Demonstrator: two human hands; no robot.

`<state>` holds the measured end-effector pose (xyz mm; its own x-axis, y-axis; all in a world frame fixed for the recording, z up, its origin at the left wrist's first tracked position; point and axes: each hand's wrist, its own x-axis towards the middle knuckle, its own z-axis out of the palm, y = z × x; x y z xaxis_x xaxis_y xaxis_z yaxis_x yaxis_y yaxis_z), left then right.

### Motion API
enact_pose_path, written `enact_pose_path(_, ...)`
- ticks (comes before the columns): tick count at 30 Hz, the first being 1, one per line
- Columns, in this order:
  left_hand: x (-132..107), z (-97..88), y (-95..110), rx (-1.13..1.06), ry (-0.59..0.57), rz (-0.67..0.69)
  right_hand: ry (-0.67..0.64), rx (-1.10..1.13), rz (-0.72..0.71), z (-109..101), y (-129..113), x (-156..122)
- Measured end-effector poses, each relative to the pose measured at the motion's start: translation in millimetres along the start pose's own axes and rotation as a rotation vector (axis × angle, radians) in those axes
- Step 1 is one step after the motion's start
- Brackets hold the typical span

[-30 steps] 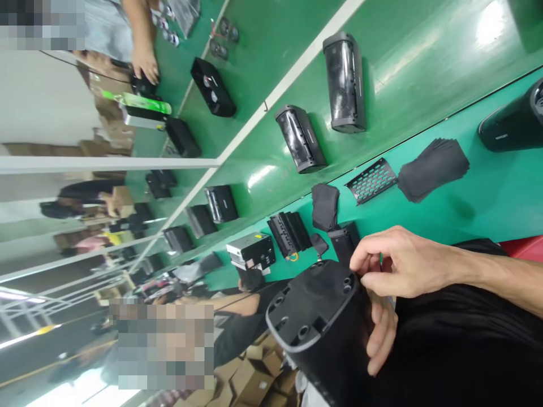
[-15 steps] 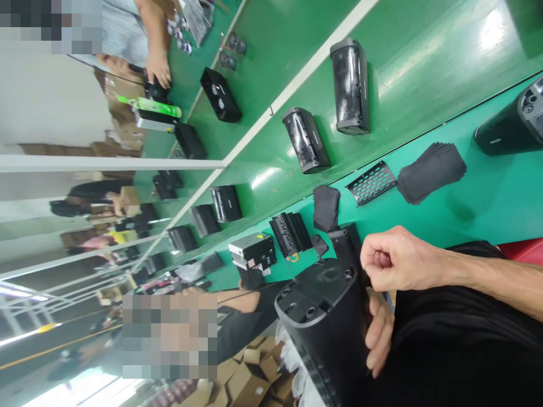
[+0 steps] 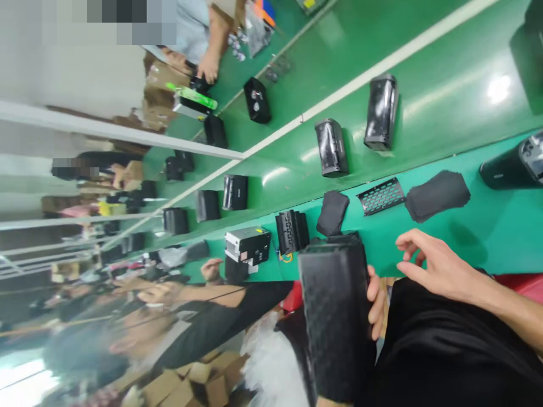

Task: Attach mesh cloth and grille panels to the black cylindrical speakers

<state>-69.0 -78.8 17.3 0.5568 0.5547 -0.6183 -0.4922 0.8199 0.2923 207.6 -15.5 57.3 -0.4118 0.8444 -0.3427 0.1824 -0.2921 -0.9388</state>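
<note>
My left hand [image 3: 375, 302] is wrapped around a black speaker [image 3: 333, 322], and its fingers show along the right side of the casing. A dark textured face of the speaker is turned towards me; the palm is hidden behind it. My right hand [image 3: 436, 263] hovers above the table edge, apart from the speaker, with thumb and fingers apart and nothing between them. Nearest to it on the green table [image 3: 382, 240] lie a fanned stack of black sheets [image 3: 436, 196] and a black perforated grille [image 3: 380, 196].
Another stack of black sheets [image 3: 333, 212] and slotted black parts [image 3: 292, 232] lie left of the grille. A silver-black box [image 3: 248, 246] stands further left. Speakers [image 3: 331, 148] line the green belt. A co-worker's arm [image 3: 207, 294] reaches in at left, above cardboard boxes [image 3: 169, 389].
The held speaker has turned from its screwed end to a textured face. My right hand has opened from a fist and moved away to the right. The view has also shifted.
</note>
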Motion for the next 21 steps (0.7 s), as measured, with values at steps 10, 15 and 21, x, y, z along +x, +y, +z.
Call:
enact_pose_path(10, 137.5, 36.5, 10.4, -0.085, -0.115, 0.384, 0.217, -0.152, 0.008, -30.9, -20.5, -19.4)
enact_pose_path(15, 176.8, 81.5, -1.5, -0.036, -0.275, 0.426, 0.324, -0.434, 0.067, -51.6, -20.0, -14.5)
enact_pose_path(21, 185.6, 111.0, -11.5, -0.089, -0.411, 0.410, 0.442, -0.602, 0.052, -65.2, -12.5, -30.3)
